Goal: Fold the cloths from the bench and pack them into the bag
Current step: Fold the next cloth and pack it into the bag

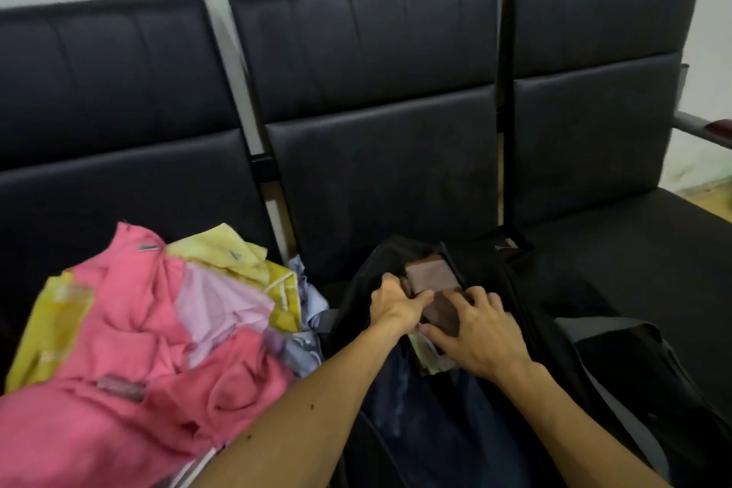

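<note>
While the bag (530, 289) gapes, hands (396, 305) (481, 339) hold brown cloth (429, 277).

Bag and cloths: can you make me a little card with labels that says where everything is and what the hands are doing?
place: black bench, three seats
bag: black bag, open, lying on the bench
in the bag's opening: folded brown cloth
left hand: left hand grips the brown cloth's left edge
right hand: right hand holds its near end, fingers on top
not yet folded: pile of cloths, pink, yellow and lilac, crumpled, left of the bag
</note>
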